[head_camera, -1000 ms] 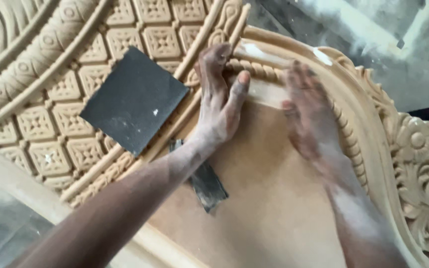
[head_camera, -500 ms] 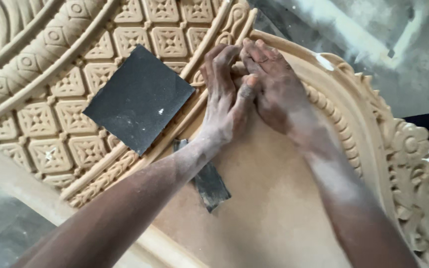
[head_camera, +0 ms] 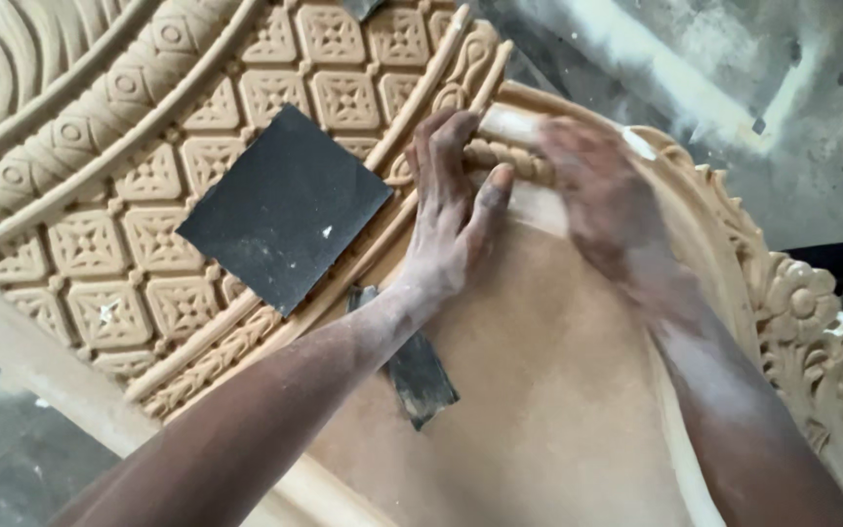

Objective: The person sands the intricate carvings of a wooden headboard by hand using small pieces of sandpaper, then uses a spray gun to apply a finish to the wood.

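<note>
- At the top bend of the carved frame [head_camera: 539, 146], both our hands sit on the beaded moulding [head_camera: 500, 154] that runs along the inner edge.
- Progress, as we judge it: the work sits mid-way. Wood is bare and pale everywhere, no stain or finish visible. Dust coats both forearms and the hands, so plenty of rubbing looks done, yet the hands are on the carving, so this bend isn't finished.
- Flat panel [head_camera: 539, 390] below the hands looks smooth and even; the floral carving [head_camera: 812, 312] on the right rim looks crisp. We can't tell which parts are already smoothed.
- Left hand [head_camera: 451, 215]: palm down, fingers stretched flat and together over the moulding, thumb splayed out onto the panel edge. It grips nothing we can see; it presses and steadies.
- Right hand [head_camera: 602, 200]: motion-blurred, laid over the frame just beside the left, fingertips toward the beading. We can't tell whether it is closed or has anything under it.
- Both forearms come up from the bottom edge, converging at the bend.
- Spare dark sandpaper sheet [head_camera: 285, 207] lies flat on the lattice-carved panel [head_camera: 100, 244] left of the hands, untouched.
- A smaller dark strip [head_camera: 412, 366] lies on the flat panel, partly under the left wrist, also not held.
- Grey floor [head_camera: 734, 88] shows past the frame.
</note>
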